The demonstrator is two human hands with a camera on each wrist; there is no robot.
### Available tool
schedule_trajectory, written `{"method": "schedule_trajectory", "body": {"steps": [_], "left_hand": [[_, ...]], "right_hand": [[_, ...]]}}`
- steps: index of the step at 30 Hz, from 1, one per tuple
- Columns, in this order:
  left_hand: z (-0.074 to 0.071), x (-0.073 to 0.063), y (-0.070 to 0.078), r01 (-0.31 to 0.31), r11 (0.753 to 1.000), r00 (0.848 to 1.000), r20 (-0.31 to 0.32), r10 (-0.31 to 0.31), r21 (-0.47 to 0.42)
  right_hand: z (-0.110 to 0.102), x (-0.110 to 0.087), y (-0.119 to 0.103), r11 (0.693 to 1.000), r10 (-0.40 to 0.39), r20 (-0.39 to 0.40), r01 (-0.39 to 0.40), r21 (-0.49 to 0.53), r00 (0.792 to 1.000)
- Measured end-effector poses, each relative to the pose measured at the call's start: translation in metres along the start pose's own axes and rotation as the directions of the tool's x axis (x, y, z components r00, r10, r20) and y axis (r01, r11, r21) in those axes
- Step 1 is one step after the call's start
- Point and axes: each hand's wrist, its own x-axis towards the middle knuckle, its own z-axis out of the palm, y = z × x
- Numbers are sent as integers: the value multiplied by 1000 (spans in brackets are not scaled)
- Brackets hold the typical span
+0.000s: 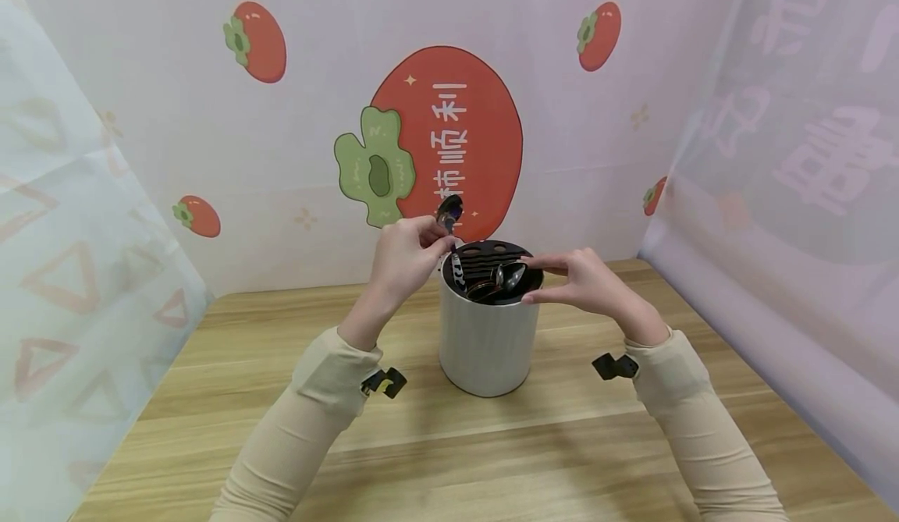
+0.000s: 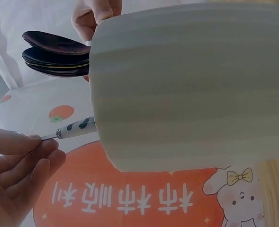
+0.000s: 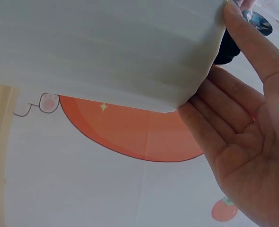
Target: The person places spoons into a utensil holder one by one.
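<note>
My left hand (image 1: 406, 258) pinches a spoon (image 1: 450, 208) at its thin neck, bowl upward. The spoon's black-and-white patterned handle (image 2: 77, 127) reaches down into a white cylindrical utensil holder (image 1: 487, 350) at its left side. The lower end of that handle is hidden inside. Across the right side of the holder's rim, my right hand (image 1: 581, 282) rests with thumb and fairly straight fingers spread apart, touching the edge. Several dark, shiny spoons (image 2: 56, 59) stand bowl-up in the holder, close to the right hand's fingers. A black slotted insert (image 1: 485, 255) covers the holder's top.
The holder stands upright on a wood-grain table (image 1: 485, 459), near its back edge. A white cloth (image 1: 316, 54) printed with red fruit hangs right behind it. Pale sheets hang at the left and right sides. Black clips (image 1: 614, 366) sit by both cuffs.
</note>
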Motion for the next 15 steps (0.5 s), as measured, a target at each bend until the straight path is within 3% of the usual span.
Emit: {"method": "schedule_trajectory", "body": {"steps": [10, 15], "left_hand": [[3, -3, -3, 20, 999, 997, 68, -22, 36], [4, -6, -4, -1, 998, 996, 88, -4, 55]], "right_hand": [[0, 0, 0, 1000, 4, 3, -4, -14, 1000], [-1, -1, -1, 1000, 13, 7, -12, -10, 1000]]}}
